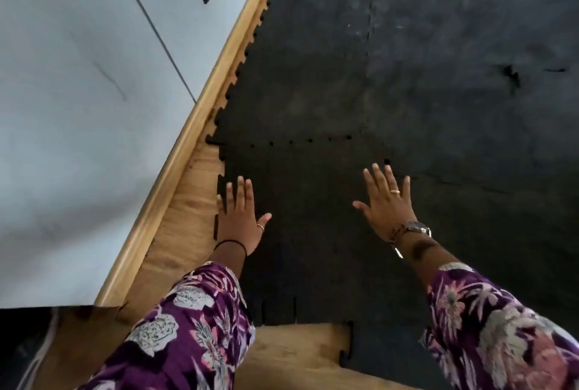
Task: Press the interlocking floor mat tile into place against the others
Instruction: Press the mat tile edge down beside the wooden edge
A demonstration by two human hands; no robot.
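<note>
The fingers [239, 192] of the left hand [239, 220] are stretched out straight and close together, thumb angled off to the side, gripping nothing; the palm lies flat on the dark mat tile [300, 233] near its left edge. The right hand [383, 201] is likewise spread wide, fingers fanned apart and holding nothing, laid near the tile's far right corner; whether the palm presses fully down or is slightly raised cannot be told. It wears a ring on one finger and a watch [415, 228] at the wrist; the left wrist carries a thin black band [232, 244] and a ring sits on the thumb. Both arms come out of purple flowered sleeves [188, 327].

The tile under the hands lies on the wooden floor [185, 223], its far edge meeting the other mats [407, 60] along a toothed seam where small dark gaps show. Its left edge has jigsaw teeth standing free over bare wood, and its near edge also ends on bare wood. The laid mats run away along a wooden skirting board [200, 101] at the foot of a pale wall [78, 92]. Another dark mat piece [376, 355] lies at the near right, beside the right sleeve.
</note>
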